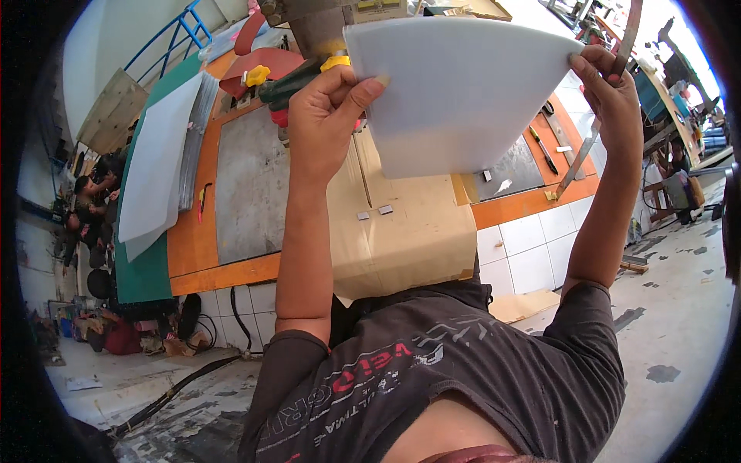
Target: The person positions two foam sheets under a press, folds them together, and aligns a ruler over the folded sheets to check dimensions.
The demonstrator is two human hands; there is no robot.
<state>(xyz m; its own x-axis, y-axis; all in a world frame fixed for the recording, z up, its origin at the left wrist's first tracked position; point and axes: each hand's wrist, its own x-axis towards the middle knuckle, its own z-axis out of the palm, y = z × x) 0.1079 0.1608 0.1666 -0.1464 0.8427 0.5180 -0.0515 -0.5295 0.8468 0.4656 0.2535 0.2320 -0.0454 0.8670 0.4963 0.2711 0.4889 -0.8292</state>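
Note:
A large, whitish sheet, bowed slightly along its upper edge, is held up over the work table between my two hands. My left hand pinches its left edge, thumb on the near face. At the upper right corner, my right hand grips the sheet between thumb and fingers. A narrow metal strip runs past my right hand; whether the hand touches it I cannot tell. Beneath the sheet lies tan cardboard with two small dark-and-white pieces on it. The sheet hides part of the machine behind it.
A stack of white sheets lies on the green mat at the left. Grey plates sit on the orange tabletop. A machine with yellow knobs stands behind; a cutter knife lies at the right.

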